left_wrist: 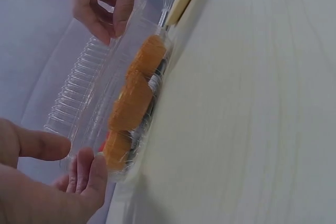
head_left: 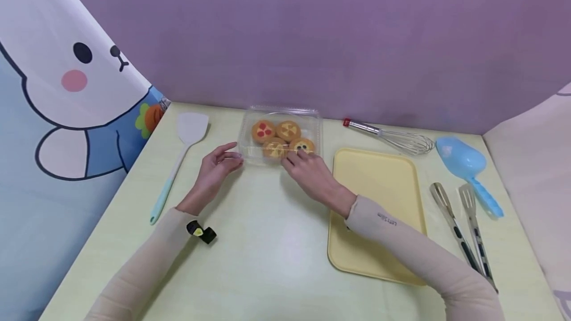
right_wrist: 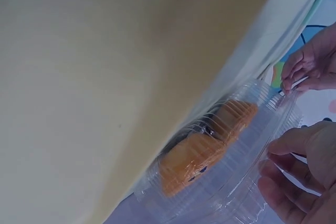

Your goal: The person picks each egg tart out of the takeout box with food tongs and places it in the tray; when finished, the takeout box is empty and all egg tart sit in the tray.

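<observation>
Pastries (head_left: 288, 131), four of them, sit inside a clear plastic container (head_left: 315, 130) near the far edge of the worktop (head_left: 267, 241). Both hands grasp it: the left hand (head_left: 215, 171) pinches the near left corner, while the right hand (head_left: 312, 175) pinches the near rim further right. The right forearm crosses above a yellow tray (head_left: 374, 177); a whisk (head_left: 376, 132) lies just behind that tray, a blue scoop (head_left: 461, 158) beyond.

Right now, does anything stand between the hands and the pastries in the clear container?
Yes: the clear plastic container itself. Its plastic separates the left hand and right hand, both at its near side, from the pastries. Nothing else visible is in the way.
</observation>
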Available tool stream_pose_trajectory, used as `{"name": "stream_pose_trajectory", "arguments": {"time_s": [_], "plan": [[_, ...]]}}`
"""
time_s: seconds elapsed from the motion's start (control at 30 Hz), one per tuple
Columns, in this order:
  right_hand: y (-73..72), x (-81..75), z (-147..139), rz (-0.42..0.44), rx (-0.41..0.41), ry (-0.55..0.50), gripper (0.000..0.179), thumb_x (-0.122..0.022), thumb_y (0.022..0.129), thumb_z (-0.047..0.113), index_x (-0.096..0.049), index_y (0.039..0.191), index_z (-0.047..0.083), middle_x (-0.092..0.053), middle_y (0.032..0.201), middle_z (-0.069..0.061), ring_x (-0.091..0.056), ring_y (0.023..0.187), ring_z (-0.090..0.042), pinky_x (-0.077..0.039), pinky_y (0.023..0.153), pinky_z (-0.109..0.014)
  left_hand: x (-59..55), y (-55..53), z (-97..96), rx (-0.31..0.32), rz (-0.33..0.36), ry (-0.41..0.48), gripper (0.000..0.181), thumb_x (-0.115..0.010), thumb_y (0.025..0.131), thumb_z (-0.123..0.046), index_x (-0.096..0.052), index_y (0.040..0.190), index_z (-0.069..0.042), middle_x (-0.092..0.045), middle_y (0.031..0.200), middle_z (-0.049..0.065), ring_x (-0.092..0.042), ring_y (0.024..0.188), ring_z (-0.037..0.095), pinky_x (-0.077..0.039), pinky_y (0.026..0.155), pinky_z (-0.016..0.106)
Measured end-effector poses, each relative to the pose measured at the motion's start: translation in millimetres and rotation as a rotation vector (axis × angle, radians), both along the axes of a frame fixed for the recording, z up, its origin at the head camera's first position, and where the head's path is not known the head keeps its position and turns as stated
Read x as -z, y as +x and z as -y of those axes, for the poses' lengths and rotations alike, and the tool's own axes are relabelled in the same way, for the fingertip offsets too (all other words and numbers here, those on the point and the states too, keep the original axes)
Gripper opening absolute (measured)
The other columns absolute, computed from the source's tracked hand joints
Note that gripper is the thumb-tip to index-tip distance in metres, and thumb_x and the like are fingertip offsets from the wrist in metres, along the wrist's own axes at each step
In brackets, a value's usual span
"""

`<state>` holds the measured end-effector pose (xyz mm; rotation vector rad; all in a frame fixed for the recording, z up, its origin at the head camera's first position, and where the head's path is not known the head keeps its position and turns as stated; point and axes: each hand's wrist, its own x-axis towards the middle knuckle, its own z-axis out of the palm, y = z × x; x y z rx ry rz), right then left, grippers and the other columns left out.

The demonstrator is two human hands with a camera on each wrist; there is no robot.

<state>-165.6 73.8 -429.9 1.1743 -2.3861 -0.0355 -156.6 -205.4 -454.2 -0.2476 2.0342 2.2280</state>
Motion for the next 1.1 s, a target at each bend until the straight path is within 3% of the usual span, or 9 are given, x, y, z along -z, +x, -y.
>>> {"name": "stream_pose_trajectory", "arguments": {"time_s": [0.4,0.63,1.1], "plan": [[-0.2,3.6,1.4,-0.006,-0.008,-0.009,0.023,-0.068,0.094,-0.002,-0.072,0.114,0.008,-0.075,0.110,-0.009,-0.070,0.088,-0.021,-0.057,0.054,-0.025,-1.1,0.4,-1.1,-0.017,0.023,-0.016,0.058,-0.064,0.098,0.003,-0.047,0.154,-0.003,-0.067,0.098,-0.008,-0.069,0.092,0.003,-0.059,0.090,0.017],[-1.7,2.7,1.9,-0.013,-0.018,-0.016,0.022,-0.068,0.094,-0.002,-0.073,0.113,0.008,-0.075,0.109,-0.009,-0.070,0.087,-0.021,-0.059,0.058,-0.025,0.2,-0.7,-0.7,-0.042,-0.002,-0.041,0.058,-0.066,0.096,0.006,-0.050,0.151,0.000,-0.068,0.094,-0.011,-0.068,0.090,0.001,-0.058,0.087,0.014],[-2.4,2.7,2.1,-0.016,-0.034,-0.032,0.020,-0.067,0.095,-0.002,-0.073,0.112,0.007,-0.075,0.109,-0.009,-0.070,0.087,-0.022,-0.060,0.059,-0.027,-2.8,-5.6,-7.4,-0.097,0.022,-0.028,0.053,-0.062,0.092,0.012,-0.050,0.143,0.004,-0.068,0.088,-0.010,-0.066,0.083,0.002,-0.058,0.081,0.014]]}}
